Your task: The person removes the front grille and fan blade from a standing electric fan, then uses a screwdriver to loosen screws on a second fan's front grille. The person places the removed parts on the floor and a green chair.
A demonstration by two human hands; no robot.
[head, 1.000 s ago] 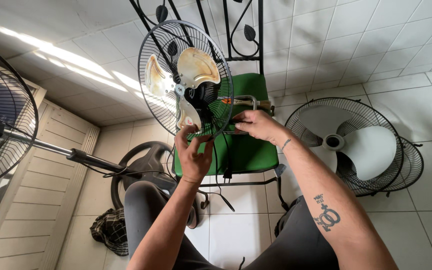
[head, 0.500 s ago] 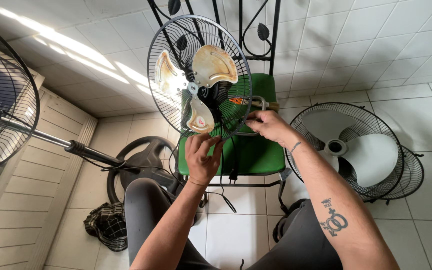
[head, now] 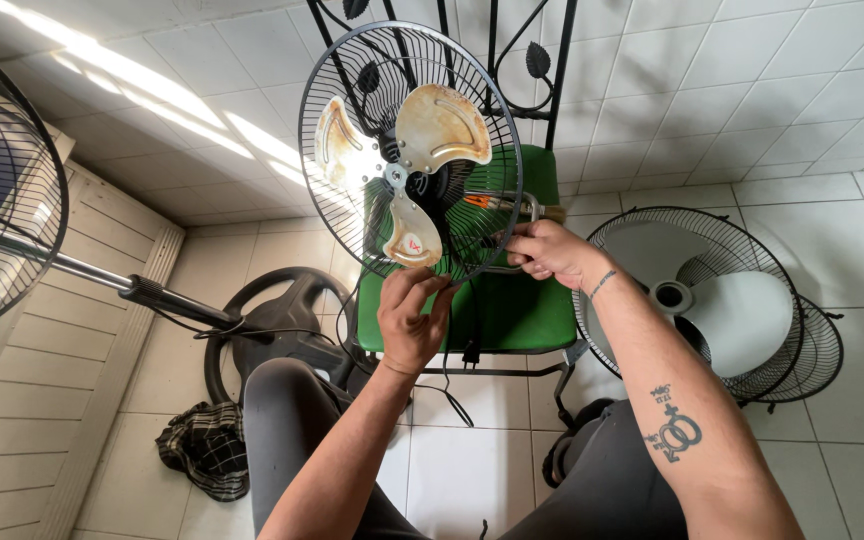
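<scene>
I hold a small fan [head: 410, 150] up over the green chair seat [head: 512, 310], its round wire guard [head: 352, 80] facing me and its three rusty blades [head: 442, 125] plain to see through the wires. My left hand [head: 412, 320] is under the guard, fingers curled narrow and pinching its bottom rim, so the fan sits straight above and just ahead of those fingers. My right hand [head: 550, 250] is off to the fan's right and a little behind it, closed around a metal bracket [head: 512, 205] that sticks out sideways from the back of the fan; that bracket's long axis runs left to right, from the motor toward my right palm. The left hand is the one nearer the guard face, the right the one nearer the motor. I cannot tell how firmly the right fingers grip, since they wrap out of sight. A black cord [head: 457, 380] hangs down from the fan past my left wrist. Another fan [head: 697, 300] lies on the tiles to my right, a stand fan [head: 2, 190] leans in at my left, and a steering wheel [head: 272, 330] lies by my knee.
</scene>
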